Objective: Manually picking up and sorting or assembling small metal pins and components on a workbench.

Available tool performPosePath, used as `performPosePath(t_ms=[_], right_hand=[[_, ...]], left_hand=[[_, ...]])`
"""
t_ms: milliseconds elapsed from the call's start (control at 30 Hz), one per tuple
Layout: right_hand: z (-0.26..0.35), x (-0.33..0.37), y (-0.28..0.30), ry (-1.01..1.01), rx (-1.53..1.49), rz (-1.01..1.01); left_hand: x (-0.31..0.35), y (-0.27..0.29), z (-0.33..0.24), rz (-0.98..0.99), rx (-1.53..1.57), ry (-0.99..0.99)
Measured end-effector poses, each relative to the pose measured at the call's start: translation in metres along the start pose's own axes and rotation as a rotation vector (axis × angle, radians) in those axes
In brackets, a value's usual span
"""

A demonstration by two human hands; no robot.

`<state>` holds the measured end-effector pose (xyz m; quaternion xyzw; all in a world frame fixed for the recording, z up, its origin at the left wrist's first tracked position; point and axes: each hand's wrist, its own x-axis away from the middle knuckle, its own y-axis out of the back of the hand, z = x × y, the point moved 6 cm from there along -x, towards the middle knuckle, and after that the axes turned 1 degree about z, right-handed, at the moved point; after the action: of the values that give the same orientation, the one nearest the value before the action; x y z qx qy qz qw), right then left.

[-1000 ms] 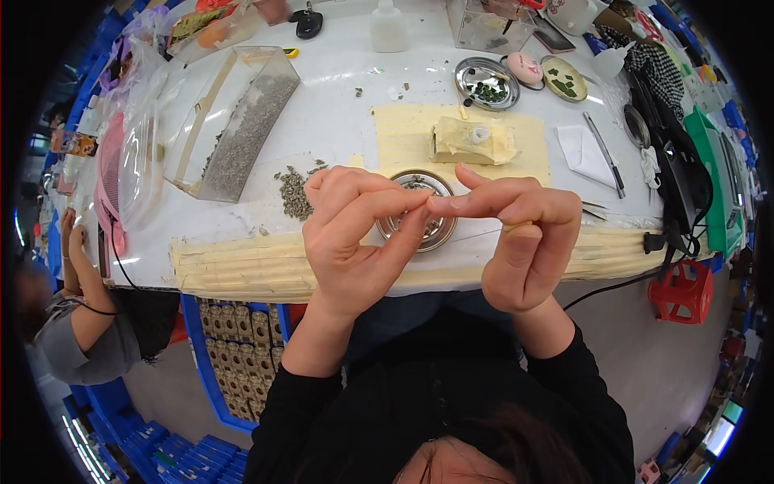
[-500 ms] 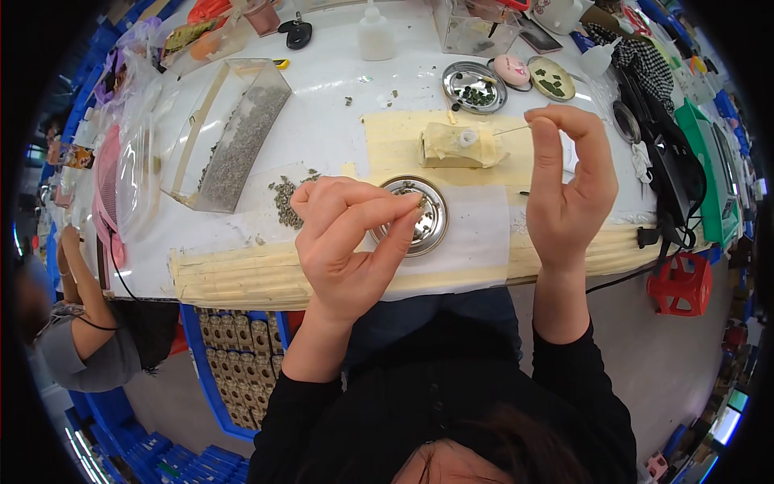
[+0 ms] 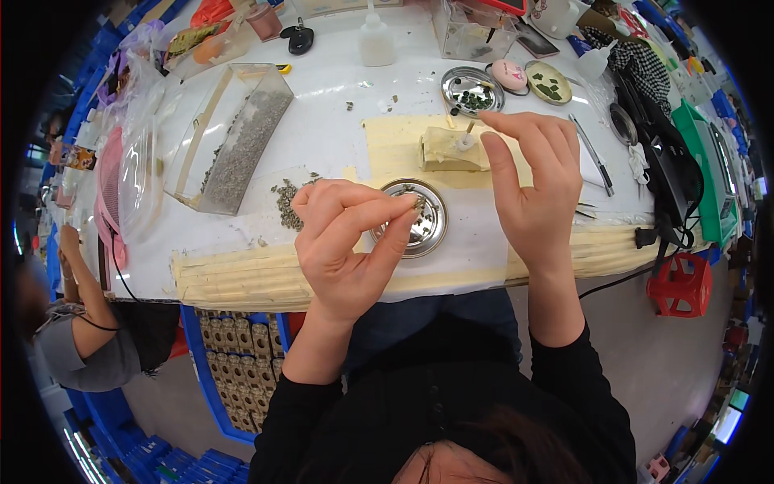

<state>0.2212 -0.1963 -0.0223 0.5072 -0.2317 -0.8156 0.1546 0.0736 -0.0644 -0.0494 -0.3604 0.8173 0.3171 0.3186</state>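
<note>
My left hand (image 3: 347,238) is closed in a pinch above a round metal dish (image 3: 439,230). Between its thumb and forefinger is a tiny brownish piece, too small to name. Small dark bits lie in the dish beneath. To the right, my right hand (image 3: 536,181) has its thumb and fingers apart, with nothing seen between them. It is beside a block wrapped in cream tape (image 3: 439,149). A small white ring-shaped holder (image 3: 465,142) sits on that block, and a thin stick (image 3: 470,127) stands upright from it.
A pile of small grey-green pieces (image 3: 287,202) lies left of the dish. Behind it leans a clear box of grey granules (image 3: 242,149). A metal plate with dark green pieces (image 3: 473,90), a squeeze bottle (image 3: 376,39) and a pen (image 3: 592,153) lie farther off. Someone sits at the left.
My right hand has moved left toward the taped block. The thin tool it pinched before is no longer seen in its fingers, which have parted. My left hand stays nearly still.
</note>
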Motion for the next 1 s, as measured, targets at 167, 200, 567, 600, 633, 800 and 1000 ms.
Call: performPosePath(t_ms=[167, 200, 567, 600, 633, 800, 1000], right_hand=[[0.02, 0.019, -0.01, -0.245, -0.546, 0.205], [0.022, 0.024, -0.016, -0.29, -0.621, 0.235], [0.028, 0.025, -0.018, -0.166, -0.508, 0.127], [0.024, 0.027, -0.022, -0.252, -0.603, 0.149], [0.022, 0.031, -0.025, -0.338, -0.698, 0.17], [0.024, 0.032, -0.023, -0.301, -0.691, 0.134], [0.034, 0.027, -0.007, -0.048, -0.519, 0.011]], left_hand=[[0.001, 0.0, -0.001, -0.01, -0.016, -0.019], [0.001, 0.0, -0.003, -0.002, -0.057, -0.03], [0.001, -0.002, -0.007, 0.011, -0.175, -0.081], [0.0, -0.002, -0.007, 0.032, -0.156, -0.065], [0.0, -0.002, -0.008, 0.052, -0.136, -0.048], [-0.001, -0.002, -0.008, 0.058, -0.127, -0.021], [-0.002, -0.002, -0.005, 0.02, -0.123, -0.024]])
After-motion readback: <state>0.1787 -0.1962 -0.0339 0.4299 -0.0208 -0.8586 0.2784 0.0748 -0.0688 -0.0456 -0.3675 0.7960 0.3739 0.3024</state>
